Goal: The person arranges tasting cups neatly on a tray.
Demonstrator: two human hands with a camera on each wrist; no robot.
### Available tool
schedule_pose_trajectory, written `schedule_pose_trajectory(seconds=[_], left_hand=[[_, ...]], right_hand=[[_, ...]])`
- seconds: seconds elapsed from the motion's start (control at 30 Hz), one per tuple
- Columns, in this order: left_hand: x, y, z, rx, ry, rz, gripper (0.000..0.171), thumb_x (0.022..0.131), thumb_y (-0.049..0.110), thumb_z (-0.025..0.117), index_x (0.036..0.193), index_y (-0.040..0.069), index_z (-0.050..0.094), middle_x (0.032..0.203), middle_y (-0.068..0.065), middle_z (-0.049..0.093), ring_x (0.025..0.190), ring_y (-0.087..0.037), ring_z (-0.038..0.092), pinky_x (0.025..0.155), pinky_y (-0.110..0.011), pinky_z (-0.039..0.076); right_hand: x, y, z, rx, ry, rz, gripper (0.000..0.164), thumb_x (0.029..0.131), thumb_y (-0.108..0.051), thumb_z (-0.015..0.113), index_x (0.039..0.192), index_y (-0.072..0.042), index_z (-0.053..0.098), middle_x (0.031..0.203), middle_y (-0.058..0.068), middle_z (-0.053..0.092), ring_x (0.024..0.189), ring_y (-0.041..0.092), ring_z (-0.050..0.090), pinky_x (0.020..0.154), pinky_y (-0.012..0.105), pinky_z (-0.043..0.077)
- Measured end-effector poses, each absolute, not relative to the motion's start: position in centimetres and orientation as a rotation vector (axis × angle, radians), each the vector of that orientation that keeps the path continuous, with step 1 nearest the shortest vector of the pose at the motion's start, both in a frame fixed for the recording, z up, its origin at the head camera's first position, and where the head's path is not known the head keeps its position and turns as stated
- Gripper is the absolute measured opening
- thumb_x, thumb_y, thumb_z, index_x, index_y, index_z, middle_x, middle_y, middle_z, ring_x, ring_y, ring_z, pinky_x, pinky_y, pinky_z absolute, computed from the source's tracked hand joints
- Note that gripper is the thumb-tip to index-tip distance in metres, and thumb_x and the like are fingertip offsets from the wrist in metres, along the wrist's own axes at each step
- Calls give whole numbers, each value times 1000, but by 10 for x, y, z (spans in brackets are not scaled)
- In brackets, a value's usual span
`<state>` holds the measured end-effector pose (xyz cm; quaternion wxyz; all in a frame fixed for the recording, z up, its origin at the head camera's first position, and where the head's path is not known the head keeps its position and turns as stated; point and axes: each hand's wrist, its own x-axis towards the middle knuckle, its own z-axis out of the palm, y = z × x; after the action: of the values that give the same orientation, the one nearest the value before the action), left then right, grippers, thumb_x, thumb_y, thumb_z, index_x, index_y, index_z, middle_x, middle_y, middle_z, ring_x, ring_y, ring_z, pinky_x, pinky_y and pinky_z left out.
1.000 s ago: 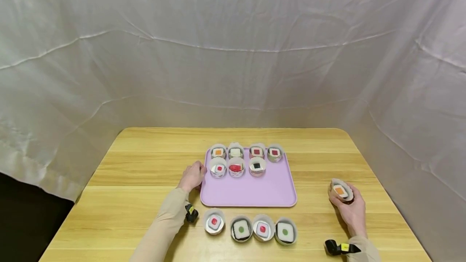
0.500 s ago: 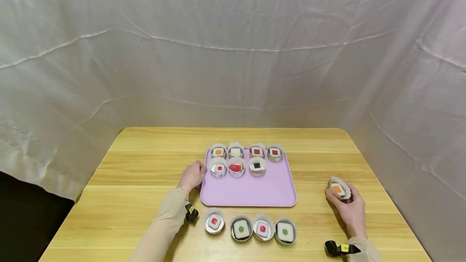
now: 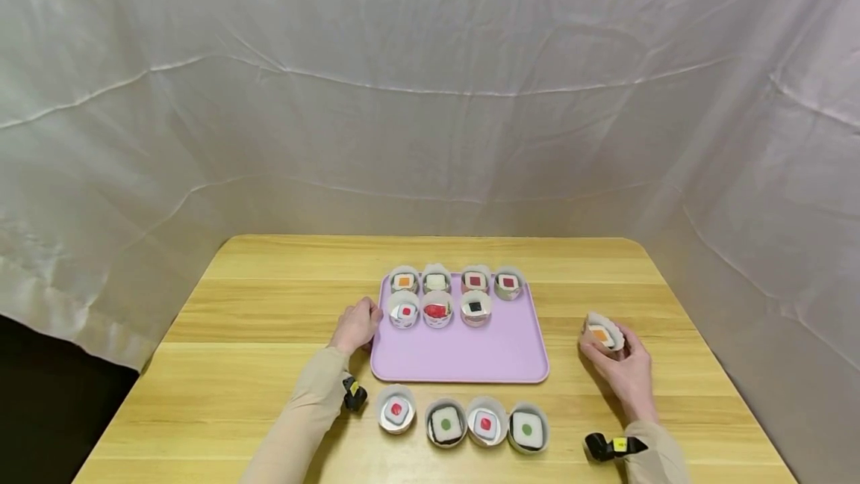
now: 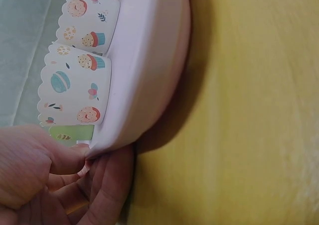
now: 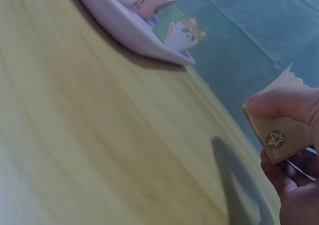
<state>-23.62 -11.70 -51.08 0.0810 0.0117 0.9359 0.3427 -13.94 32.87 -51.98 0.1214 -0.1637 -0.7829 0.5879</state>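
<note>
My left hand (image 3: 354, 326) pinches the left rim of a purple tray (image 3: 513, 349). In the left wrist view the thumb lies on top of the tray's edge, with the curled fingers (image 4: 107, 190) beneath. Right of the tray, my right hand (image 3: 630, 376) holds a scalloped paper cup (image 3: 602, 333) with a white, orange-centred sushi-like piece in it. That cup leans toward the tray. The right wrist view shows its brown side (image 5: 284, 133) gripped between thumb and fingers, above a shadow on the table. Several similar filled cups (image 3: 438, 310) stand on the tray in two rows at its back.
Along the front of the tray, on the wooden table (image 3: 269, 305), stand more paper cups: one with a red-centred piece (image 3: 396, 409), then a group with green-centred (image 3: 446, 424) and red-centred pieces. Grey-white curtains (image 3: 437, 133) hang behind and beside the table.
My right hand has moved left and slightly away from me with the cup, closer to the tray. The left hand and the cups on the tray stay as they were.
</note>
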Motion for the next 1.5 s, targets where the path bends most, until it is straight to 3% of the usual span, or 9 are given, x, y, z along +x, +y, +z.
schedule_pose_trajectory(seconds=[0.23,0.37,0.5,0.73,1.0,1.2,1.4,1.5], left_hand=[[-237,-117,-510,42,2807,1010,17,104,16,50,92,5,55,73,-10,62,54,-17,60,51,-25,48],[-237,-117,-511,42,2808,1013,17,104,16,50,92,5,55,73,-10,61,54,-17,60,51,-25,49],[-237,-117,-511,34,2807,1016,17,104,16,50,93,5,56,73,-10,61,53,-16,60,50,-25,49],[-238,-116,-513,10,2799,1007,17,104,18,50,94,5,57,75,-10,62,56,-16,60,50,-25,49],[-237,-115,-513,4,2787,1016,17,105,18,50,96,5,56,77,-11,62,57,-17,60,51,-26,50],[-237,-115,-513,1,2782,1023,18,105,18,50,96,5,56,77,-11,62,56,-16,60,50,-26,50],[-237,-115,-513,-3,2782,1011,18,105,18,49,95,5,56,76,-10,61,56,-16,60,51,-25,49],[-237,-115,-513,-4,2781,1003,18,105,19,49,96,5,56,76,-9,61,56,-16,59,51,-25,49]], right_hand=[[-151,318,-512,-452,-2411,1654,76,86,-9,79,150,-1,38,141,12,47,105,-15,47,88,-4,40],[-157,314,-509,-372,-2459,1623,76,87,-12,79,150,0,37,144,21,47,104,-15,47,88,-4,41],[-162,309,-508,-316,-2501,1555,74,86,-16,80,147,0,41,140,23,52,106,-8,51,87,-4,40],[-172,298,-508,-237,-2558,1485,73,85,-16,81,144,2,42,137,27,54,127,34,53,87,-5,34],[-181,288,-509,-183,-2601,1395,73,83,-15,82,143,2,44,133,28,56,122,36,56,85,-4,34],[-188,280,-513,-125,-2626,1320,73,79,-14,86,140,1,48,129,24,61,116,35,61,85,7,42],[-197,273,-516,-27,-2636,1210,71,73,-12,89,132,2,53,126,23,64,114,36,62,99,40,49],[-201,270,-517,15,-2648,1175,71,71,-13,90,130,2,54,124,23,64,113,38,62,101,49,49]])
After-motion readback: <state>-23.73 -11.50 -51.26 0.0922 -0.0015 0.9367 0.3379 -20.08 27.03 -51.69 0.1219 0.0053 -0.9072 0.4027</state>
